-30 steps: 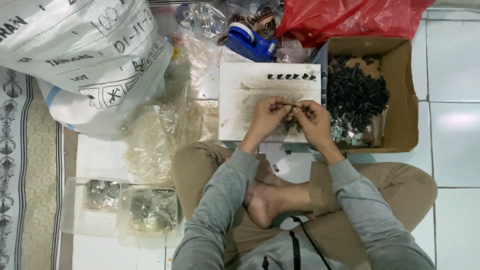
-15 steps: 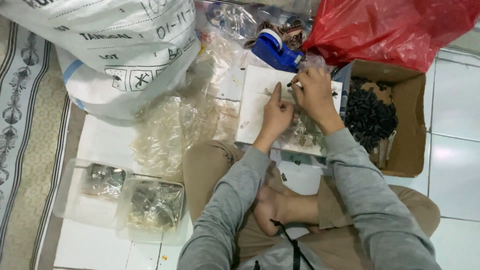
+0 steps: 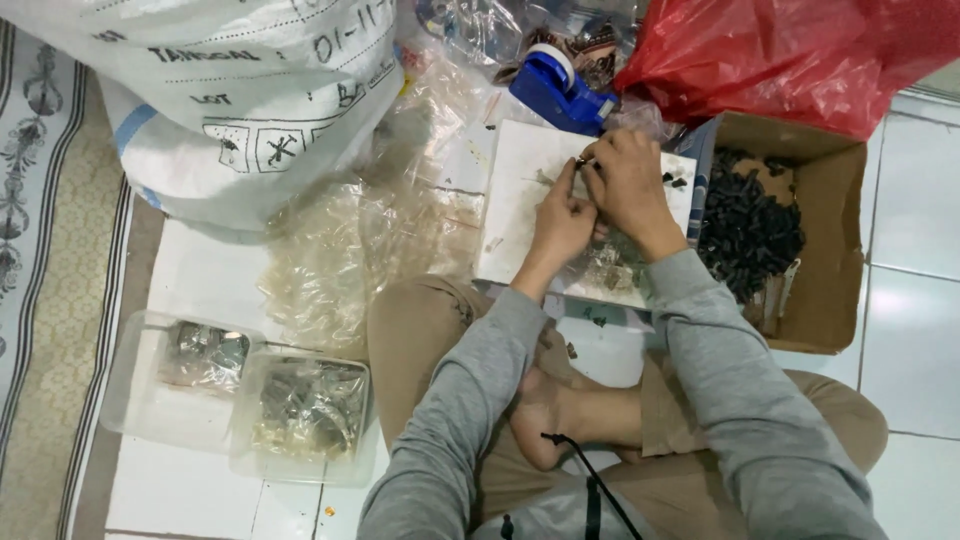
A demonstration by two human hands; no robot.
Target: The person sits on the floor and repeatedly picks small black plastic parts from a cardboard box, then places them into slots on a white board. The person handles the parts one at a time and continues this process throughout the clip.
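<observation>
Both hands meeting over white board (image 3: 520, 200), upper edge. Left hand (image 3: 562, 222) fingertips pinched on small dark piece (image 3: 580, 161); right hand (image 3: 625, 185) at three o'clock, touching, fingers curled shut around it. Long axis too small to tell.

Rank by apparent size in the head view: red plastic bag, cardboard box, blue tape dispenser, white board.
1. Red plastic bag, partly cut off by the frame.
2. Cardboard box and white board: look alike, board partly covered by the hands.
3. Blue tape dispenser.
</observation>
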